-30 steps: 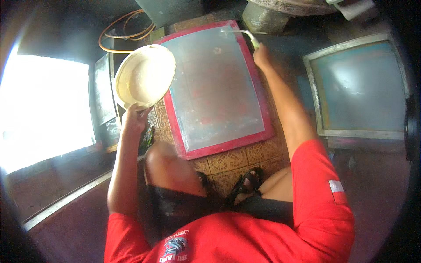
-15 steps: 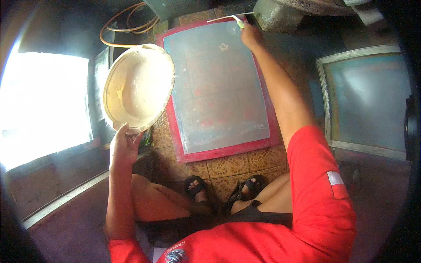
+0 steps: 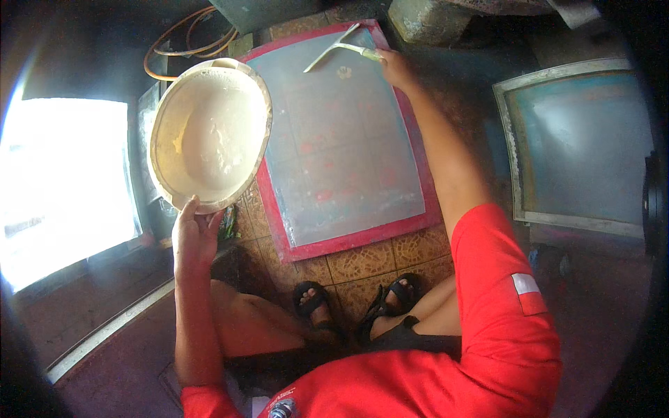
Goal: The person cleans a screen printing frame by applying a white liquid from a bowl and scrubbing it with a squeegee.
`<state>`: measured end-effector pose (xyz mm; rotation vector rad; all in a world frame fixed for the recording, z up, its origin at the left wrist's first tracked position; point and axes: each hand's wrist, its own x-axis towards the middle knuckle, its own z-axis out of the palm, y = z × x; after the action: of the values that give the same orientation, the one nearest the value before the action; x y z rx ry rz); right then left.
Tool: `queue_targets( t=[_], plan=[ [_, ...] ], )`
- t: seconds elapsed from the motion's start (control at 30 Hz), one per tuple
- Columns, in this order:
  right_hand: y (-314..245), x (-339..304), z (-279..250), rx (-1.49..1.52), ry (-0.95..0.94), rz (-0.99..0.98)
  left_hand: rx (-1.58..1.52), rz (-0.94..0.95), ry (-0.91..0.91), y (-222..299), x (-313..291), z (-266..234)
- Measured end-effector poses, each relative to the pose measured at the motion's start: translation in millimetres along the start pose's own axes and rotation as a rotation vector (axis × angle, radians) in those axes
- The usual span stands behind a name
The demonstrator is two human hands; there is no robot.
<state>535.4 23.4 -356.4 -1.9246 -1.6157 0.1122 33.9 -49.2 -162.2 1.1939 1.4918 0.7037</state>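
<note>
My left hand (image 3: 196, 235) grips the near rim of a cream-coloured basin (image 3: 221, 129), which is tilted so that its inside shows. A pale, wet-looking residue coats the basin's inner wall. My right hand (image 3: 396, 68) is closed around the handle of a squeegee (image 3: 352, 48) with a long thin blade. The squeegee blade slants over the top part of a screen-printing frame (image 3: 334, 157), whose grey-blue mesh has a pinkish-red border. Faint red marks and a small pale flower shape show on the mesh.
A second framed screen (image 3: 582, 150) leans at the right. An orange hose (image 3: 171, 53) lies coiled at the far left, near a bright opening (image 3: 70, 174). Brown patterned tiles (image 3: 359, 268) lie under the frame by my sandalled feet. A stone-like block (image 3: 426, 24) sits at the far right.
My right hand has drawn the squeegee left and slightly nearer, turning its blade to a slant across the frame's top. The basin in my left hand has shifted a little left.
</note>
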Motion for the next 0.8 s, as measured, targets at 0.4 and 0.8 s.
queue_targets(
  t=[0.4, 0.8],
  plan=[
    [-50.0, -81.4, -41.0, -0.087, -0.073, 0.199, 0.524, 0.357, -0.098, -17.4, 31.9, -15.4],
    [-104.9, -159.4, -82.8, -0.031, -0.093, 0.231, -0.567, -0.218, -0.041, -19.2, 74.2, 8.1]
  ],
)
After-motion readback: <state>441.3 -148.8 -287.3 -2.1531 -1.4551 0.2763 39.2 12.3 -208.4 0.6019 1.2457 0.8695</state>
